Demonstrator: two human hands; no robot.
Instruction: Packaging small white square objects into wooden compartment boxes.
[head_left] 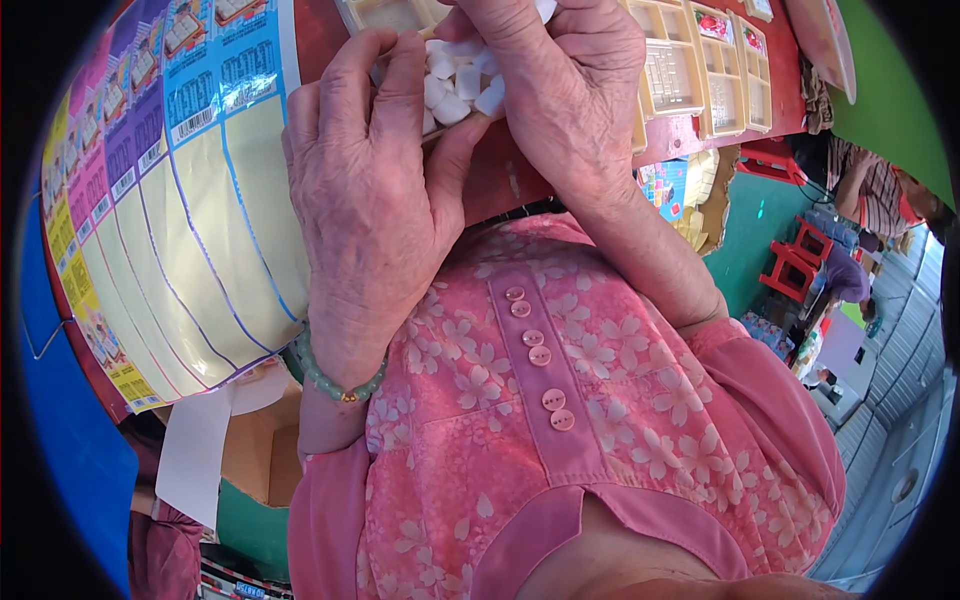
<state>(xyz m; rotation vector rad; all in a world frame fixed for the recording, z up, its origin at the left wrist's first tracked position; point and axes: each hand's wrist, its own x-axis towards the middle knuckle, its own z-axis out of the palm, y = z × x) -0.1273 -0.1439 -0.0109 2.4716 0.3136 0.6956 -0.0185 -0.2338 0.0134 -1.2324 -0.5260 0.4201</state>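
Note:
Small white blocks with rounded edges point(466, 82) lie heaped in a shallow cream container, whose near rim point(432, 134) shows between my hands. My left hand point(375, 170), with a green bead bracelet on its wrist, grips the container's left and near sides, thumb along the rim. Over the right side of the heap, my right hand point(575, 95) is bent with its fingers curled together. Its fingertips are partly cut off by the upper edge, so what they hold is hidden. A white bit point(545, 9) shows beside those fingers.
Printed card sheets point(225, 70) in blue, purple, pink and yellow lie in an overlapping row at left. Cream compartment trays point(672, 75) stand on the red table at right. An open cardboard box point(262, 440) is below left. Red stools point(797, 262) and people are farther right.

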